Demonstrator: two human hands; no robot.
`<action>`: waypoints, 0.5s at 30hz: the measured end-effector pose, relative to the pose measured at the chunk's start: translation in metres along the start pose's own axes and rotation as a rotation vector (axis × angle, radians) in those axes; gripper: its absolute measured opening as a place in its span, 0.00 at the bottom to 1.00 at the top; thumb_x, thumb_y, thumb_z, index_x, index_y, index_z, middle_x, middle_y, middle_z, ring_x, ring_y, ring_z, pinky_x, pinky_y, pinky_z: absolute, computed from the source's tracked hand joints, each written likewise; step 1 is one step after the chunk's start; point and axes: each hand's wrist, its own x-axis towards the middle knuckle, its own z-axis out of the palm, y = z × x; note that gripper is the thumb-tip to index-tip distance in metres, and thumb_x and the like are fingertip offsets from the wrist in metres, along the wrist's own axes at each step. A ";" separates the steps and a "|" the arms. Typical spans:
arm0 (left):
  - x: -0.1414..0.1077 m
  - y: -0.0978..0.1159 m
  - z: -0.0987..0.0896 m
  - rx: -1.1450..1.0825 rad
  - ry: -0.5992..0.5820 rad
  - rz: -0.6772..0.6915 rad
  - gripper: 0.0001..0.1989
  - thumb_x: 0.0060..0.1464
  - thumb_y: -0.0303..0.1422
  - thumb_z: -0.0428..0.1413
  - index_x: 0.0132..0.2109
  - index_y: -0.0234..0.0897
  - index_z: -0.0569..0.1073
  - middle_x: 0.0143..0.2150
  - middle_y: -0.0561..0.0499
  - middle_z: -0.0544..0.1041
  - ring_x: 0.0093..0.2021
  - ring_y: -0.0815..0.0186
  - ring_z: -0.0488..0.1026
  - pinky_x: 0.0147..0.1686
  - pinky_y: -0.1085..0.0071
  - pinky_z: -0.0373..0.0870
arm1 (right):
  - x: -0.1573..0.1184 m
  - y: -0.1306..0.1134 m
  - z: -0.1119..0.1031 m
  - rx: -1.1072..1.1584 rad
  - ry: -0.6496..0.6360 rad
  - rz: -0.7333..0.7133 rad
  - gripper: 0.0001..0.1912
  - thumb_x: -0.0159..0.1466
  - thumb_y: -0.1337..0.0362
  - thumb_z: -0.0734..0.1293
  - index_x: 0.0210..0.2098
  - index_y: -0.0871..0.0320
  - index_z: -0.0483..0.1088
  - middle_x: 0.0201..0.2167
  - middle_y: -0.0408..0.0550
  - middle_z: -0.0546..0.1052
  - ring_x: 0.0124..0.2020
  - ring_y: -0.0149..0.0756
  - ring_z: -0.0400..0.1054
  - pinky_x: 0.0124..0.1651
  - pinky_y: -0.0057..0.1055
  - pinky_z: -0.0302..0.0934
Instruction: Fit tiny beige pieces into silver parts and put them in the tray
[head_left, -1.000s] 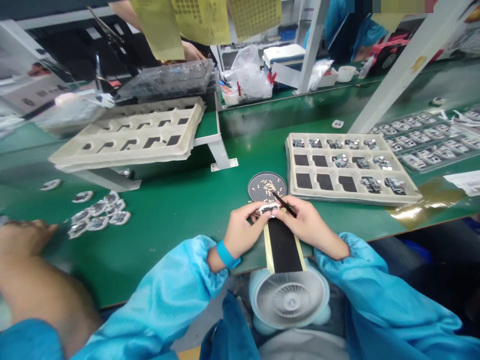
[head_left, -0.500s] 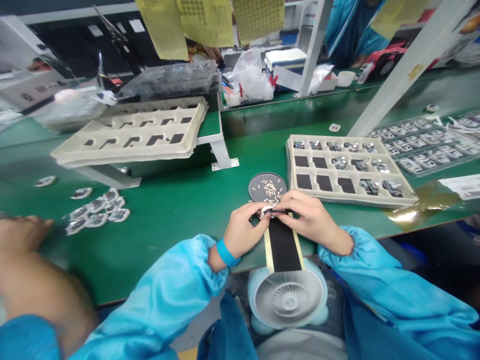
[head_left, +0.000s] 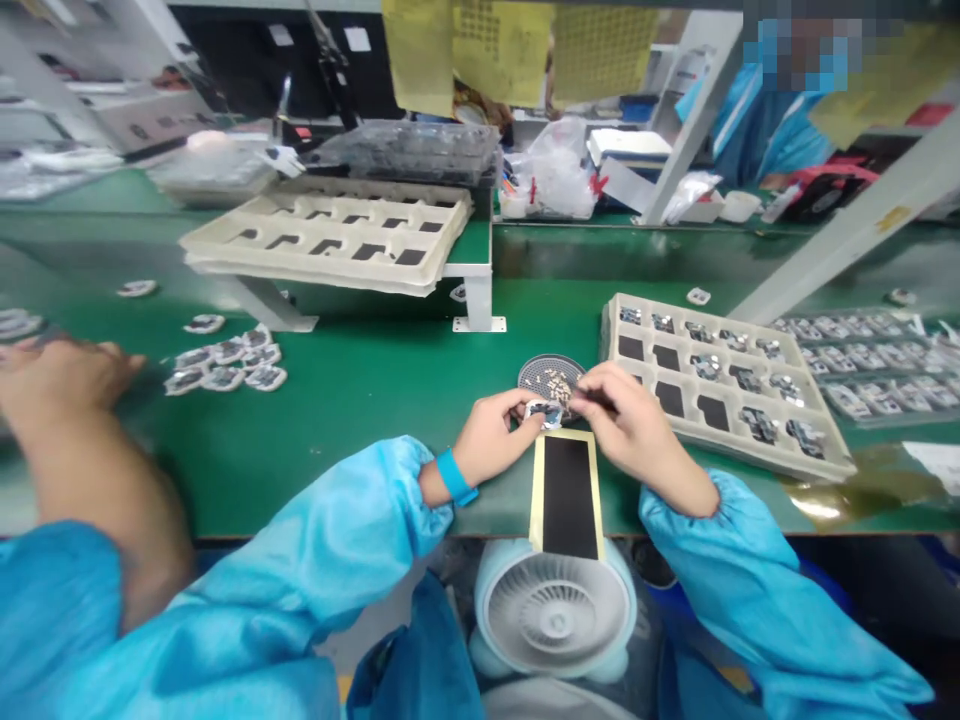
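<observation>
My left hand (head_left: pixel 495 435), with a blue band at its wrist, pinches a small white-rimmed electronic part (head_left: pixel 545 413) with a dark, shiny middle. Just right of that part is my right hand (head_left: pixel 626 425), thumb and fingertips drawn together over the edge of a round grey dish (head_left: pixel 534 372). Whatever those fingertips hold is too small or hidden to make out. Many tiny pale pieces (head_left: pixel 556 386) lie in the dish. Below both hands, a black pad (head_left: pixel 568 495) edged with yellow tape hangs over the bench's front edge.
A cream tray (head_left: pixel 787 455) with circuit boards in several pockets stands right. Another cream tray (head_left: pixel 315 260) rests on a raised stand. White-rimmed parts (head_left: pixel 225 365) lie left, near another person's hand (head_left: pixel 75 375). A fan (head_left: pixel 556 610) sits below the edge. A slanted post (head_left: pixel 847 220) rises at right.
My right hand has drawn away from the part to the right, toward the dish. A thin dark item seen at the part earlier no longer shows. The whole view has shifted.
</observation>
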 end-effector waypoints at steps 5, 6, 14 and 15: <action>0.004 -0.005 -0.003 0.037 0.034 0.001 0.04 0.56 0.30 0.55 0.37 0.36 0.75 0.27 0.56 0.71 0.28 0.69 0.66 0.30 0.73 0.60 | 0.020 0.006 -0.001 -0.374 -0.055 0.112 0.08 0.70 0.62 0.64 0.41 0.56 0.75 0.37 0.52 0.74 0.36 0.43 0.70 0.36 0.38 0.61; 0.005 -0.007 -0.005 0.050 0.034 0.004 0.04 0.57 0.30 0.55 0.37 0.36 0.74 0.28 0.56 0.72 0.28 0.69 0.66 0.30 0.73 0.60 | 0.017 0.004 0.000 -0.361 -0.022 0.119 0.08 0.70 0.61 0.65 0.41 0.56 0.75 0.36 0.51 0.74 0.37 0.43 0.71 0.36 0.38 0.61; 0.060 -0.059 -0.102 0.387 0.302 -0.219 0.10 0.56 0.38 0.55 0.34 0.35 0.75 0.31 0.49 0.78 0.34 0.61 0.73 0.35 0.68 0.66 | -0.076 0.002 -0.007 0.053 0.404 0.172 0.14 0.72 0.62 0.63 0.34 0.57 0.77 0.33 0.49 0.77 0.35 0.37 0.72 0.39 0.34 0.64; 0.070 -0.064 -0.118 0.408 0.353 -0.239 0.12 0.56 0.39 0.55 0.35 0.34 0.76 0.32 0.46 0.78 0.35 0.59 0.73 0.37 0.67 0.67 | -0.089 0.007 -0.007 0.038 0.405 0.215 0.16 0.72 0.60 0.63 0.31 0.57 0.77 0.31 0.48 0.77 0.33 0.37 0.72 0.38 0.33 0.64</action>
